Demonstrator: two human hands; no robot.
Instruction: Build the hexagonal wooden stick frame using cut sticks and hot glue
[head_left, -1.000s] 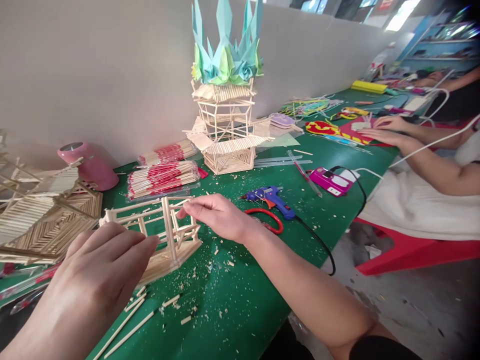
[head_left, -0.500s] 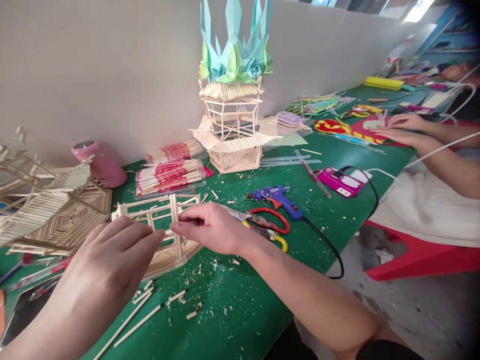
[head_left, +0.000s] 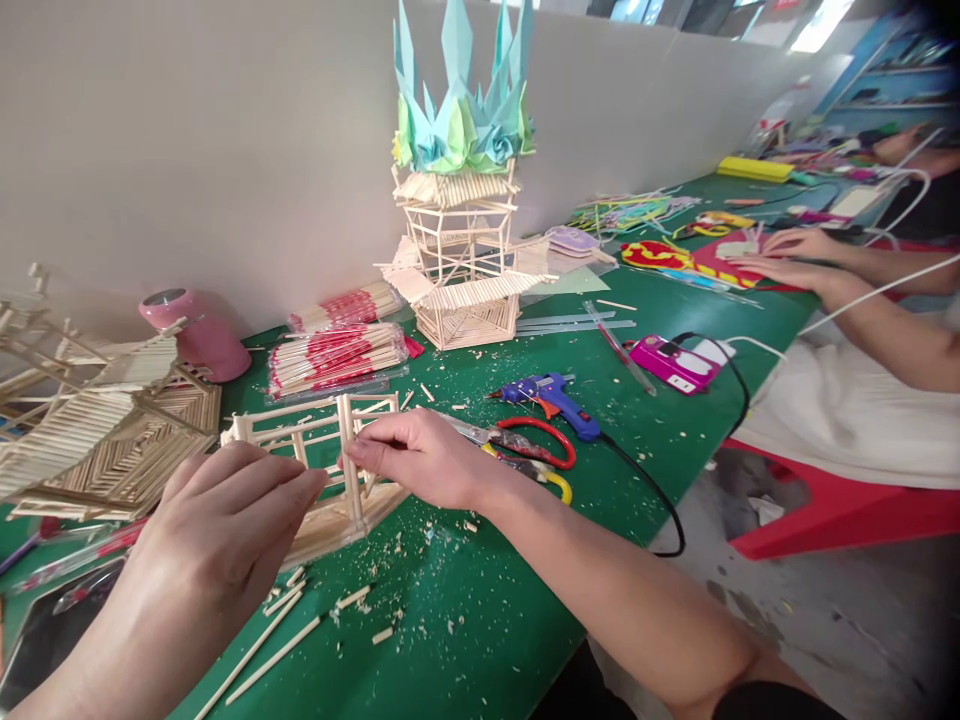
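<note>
A small frame of thin wooden sticks (head_left: 347,430) stands on the green table, with upright posts, cross rails and a stick base. My right hand (head_left: 424,455) pinches at its near upright post, thumb and forefinger drawn together. Just left of that post, my left hand (head_left: 225,530) has its thumb and fingers pressed together in front of the rails; whatever lies between them is hidden. Behind my right wrist rest red-handled scissors (head_left: 544,440) and a yellow-handled cutting tool (head_left: 555,485). A blue glue gun (head_left: 551,398) lies beyond them.
A stick tower (head_left: 469,270) topped with folded blue paper stands behind bundled sticks (head_left: 337,358). At left are another stick model (head_left: 112,430) and a pink cylinder (head_left: 202,335). A magenta power strip (head_left: 671,362) lies right, near another person's hands (head_left: 795,260). Loose sticks (head_left: 274,655) lie in front.
The view has shifted slightly. Both hands stay at the stick frame, with the right fingertips moved very little along the post.
</note>
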